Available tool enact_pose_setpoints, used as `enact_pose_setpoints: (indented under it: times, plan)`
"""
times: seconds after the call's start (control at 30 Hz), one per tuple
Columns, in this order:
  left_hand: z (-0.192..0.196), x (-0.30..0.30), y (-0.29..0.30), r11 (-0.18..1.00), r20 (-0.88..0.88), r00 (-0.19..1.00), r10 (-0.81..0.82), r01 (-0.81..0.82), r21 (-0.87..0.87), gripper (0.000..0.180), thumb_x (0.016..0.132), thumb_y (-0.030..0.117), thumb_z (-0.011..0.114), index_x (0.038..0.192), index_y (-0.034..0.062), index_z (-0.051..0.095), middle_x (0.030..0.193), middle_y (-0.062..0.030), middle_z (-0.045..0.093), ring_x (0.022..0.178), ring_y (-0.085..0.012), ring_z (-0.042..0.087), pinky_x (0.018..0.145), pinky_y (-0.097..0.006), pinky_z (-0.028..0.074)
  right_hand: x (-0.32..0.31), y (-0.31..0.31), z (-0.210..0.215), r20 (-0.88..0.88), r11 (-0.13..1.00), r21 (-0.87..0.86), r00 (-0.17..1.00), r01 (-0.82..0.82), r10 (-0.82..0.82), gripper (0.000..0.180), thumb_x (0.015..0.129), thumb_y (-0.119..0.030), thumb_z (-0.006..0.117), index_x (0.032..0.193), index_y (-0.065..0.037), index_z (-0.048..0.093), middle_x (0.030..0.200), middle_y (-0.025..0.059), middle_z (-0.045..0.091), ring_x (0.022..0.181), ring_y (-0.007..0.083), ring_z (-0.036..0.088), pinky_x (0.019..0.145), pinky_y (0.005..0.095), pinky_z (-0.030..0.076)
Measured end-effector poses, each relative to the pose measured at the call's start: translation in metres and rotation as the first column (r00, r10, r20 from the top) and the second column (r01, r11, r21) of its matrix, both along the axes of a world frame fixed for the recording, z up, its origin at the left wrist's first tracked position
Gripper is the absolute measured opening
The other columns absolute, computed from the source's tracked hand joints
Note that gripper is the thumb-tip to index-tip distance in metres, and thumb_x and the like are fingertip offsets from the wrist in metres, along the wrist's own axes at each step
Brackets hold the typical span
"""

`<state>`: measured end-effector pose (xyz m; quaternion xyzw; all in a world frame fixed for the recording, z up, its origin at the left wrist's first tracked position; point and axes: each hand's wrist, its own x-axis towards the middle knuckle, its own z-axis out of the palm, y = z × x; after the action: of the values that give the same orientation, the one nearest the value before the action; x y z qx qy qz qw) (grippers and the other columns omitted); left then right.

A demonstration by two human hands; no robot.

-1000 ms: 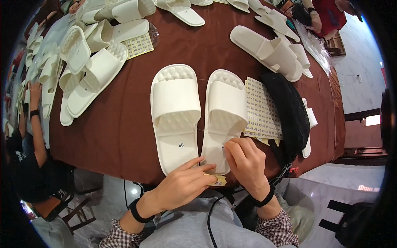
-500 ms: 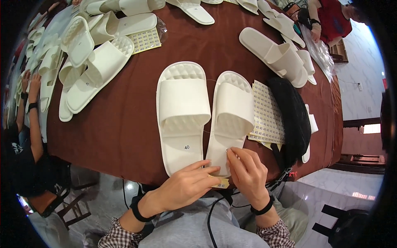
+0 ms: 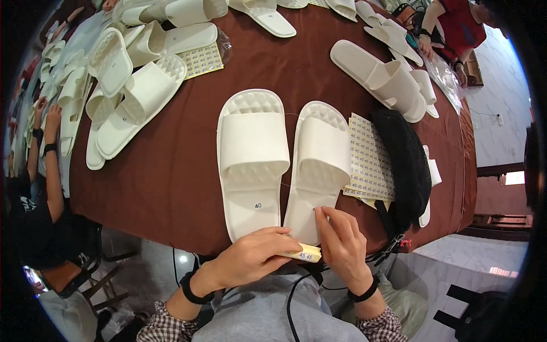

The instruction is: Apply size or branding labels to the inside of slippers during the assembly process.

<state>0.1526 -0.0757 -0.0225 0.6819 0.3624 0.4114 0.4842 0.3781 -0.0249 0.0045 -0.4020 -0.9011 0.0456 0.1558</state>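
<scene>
Two white slippers lie side by side before me, toes pointing away. The left slipper (image 3: 250, 188) bears a small printed sticker (image 3: 258, 206) on its insole. No sticker shows on the visible part of the right slipper (image 3: 320, 148). My left hand (image 3: 250, 256) grips a folded yellow-backed sticker sheet (image 3: 305, 253) by the slippers' heel ends. My right hand (image 3: 343, 242) has thumb and forefinger pinched together over the right slipper's heel. Whatever sits between those fingertips is too small to make out.
More sticker sheets (image 3: 367, 157) lie beside a black mesh pouch (image 3: 403, 162) on the brown tablecloth (image 3: 142, 188). Slippers (image 3: 137, 108) are heaped at left, others (image 3: 384, 80) at far right. Co-workers' hands (image 3: 52, 119) appear at the left edge and upper right.
My left hand has raised and turned the sticker sheet, so more of it shows. My right hand stays pinched near the right slipper's heel, slightly lower in view.
</scene>
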Motion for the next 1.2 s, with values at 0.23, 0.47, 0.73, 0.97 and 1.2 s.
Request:
enact_pose_setpoints:
  times: [0.23,0.47,0.73,0.97,1.2]
  plan:
    - [0.019,-0.001,-0.003,0.905,0.06,0.962,0.268,-0.23,-0.359,0.028,0.088,-0.004,0.071,0.115,-0.0013,0.066,0.111,-0.0144,0.07,0.102,-0.0168,0.069,0.089,-0.029,0.057,-0.003,0.005,0.001,-0.011,1.0,-0.016,1.0,-0.008,0.008,0.047,0.072,0.003,0.068,0.119,0.0,0.067,0.113,0.0095,0.062,0.098,0.026,0.064,0.079,0.0342,0.057]
    - [0.024,0.009,-0.004,0.823,0.151,0.908,0.391,-0.271,-0.498,0.03,0.091,-0.006,0.066,0.12,-0.0048,0.06,0.117,-0.0152,0.066,0.103,-0.0194,0.068,0.088,-0.03,0.059,0.007,0.001,0.0,-0.152,0.992,-0.097,0.984,0.083,-0.098,0.042,0.073,0.003,0.072,0.114,-0.001,0.069,0.112,0.0109,0.063,0.095,0.0282,0.065,0.078,0.0351,0.056]
    - [0.024,0.017,-0.01,0.839,0.044,0.908,0.417,-0.366,-0.404,0.028,0.091,0.001,0.068,0.119,0.0005,0.064,0.104,-0.0125,0.073,0.091,-0.0143,0.072,0.079,-0.028,0.058,-0.007,0.003,0.04,-0.444,0.974,-0.201,0.896,-0.106,0.006,0.031,0.074,-0.002,0.08,0.103,-0.004,0.07,0.102,0.0102,0.067,0.09,0.0283,0.065,0.075,0.0371,0.054]
    - [0.035,0.016,-0.017,0.875,-0.079,0.897,0.435,-0.442,-0.196,0.026,0.088,0.0,0.071,0.113,-0.0002,0.067,0.102,-0.0136,0.073,0.089,-0.0183,0.073,0.077,-0.028,0.058,-0.016,-0.001,0.036,-0.44,0.951,-0.294,0.897,-0.098,-0.043,0.022,0.076,-0.007,0.08,0.095,-0.004,0.07,0.094,0.0081,0.068,0.083,0.0264,0.066,0.072,0.0371,0.054]
    - [0.041,0.011,-0.022,0.877,-0.136,0.875,0.464,-0.475,-0.068,0.024,0.082,-0.003,0.076,0.105,-0.0008,0.07,0.097,-0.015,0.074,0.087,-0.0208,0.073,0.076,-0.029,0.056,-0.021,-0.002,0.034,-0.392,0.965,-0.194,0.916,-0.173,0.085,0.018,0.077,-0.009,0.079,0.093,-0.004,0.071,0.092,0.0073,0.07,0.082,0.0236,0.069,0.068,0.0344,0.056]
